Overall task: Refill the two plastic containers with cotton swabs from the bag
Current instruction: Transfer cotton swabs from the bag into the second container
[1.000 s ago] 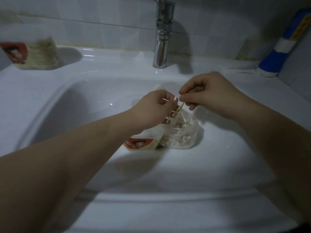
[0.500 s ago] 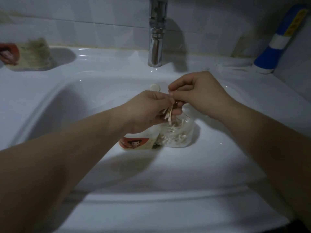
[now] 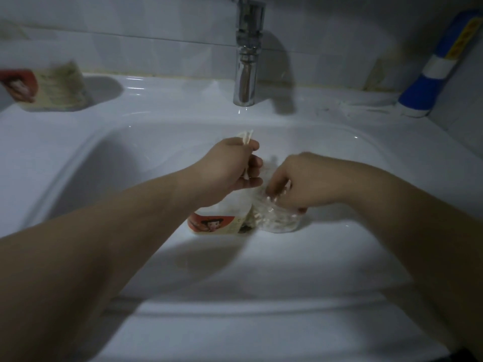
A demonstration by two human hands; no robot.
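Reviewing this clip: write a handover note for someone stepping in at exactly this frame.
Left hand grips a small bunch of cotton swabs above the sink basin.
Right hand has its fingers down in the clear bag lying in the basin; whether it pinches swabs is hidden.
One labelled container stands on the counter at far left, blurred, apparently full of swabs. A second container I cannot make out.
Left to do: get the held bunch into a container, probably the unseen one.
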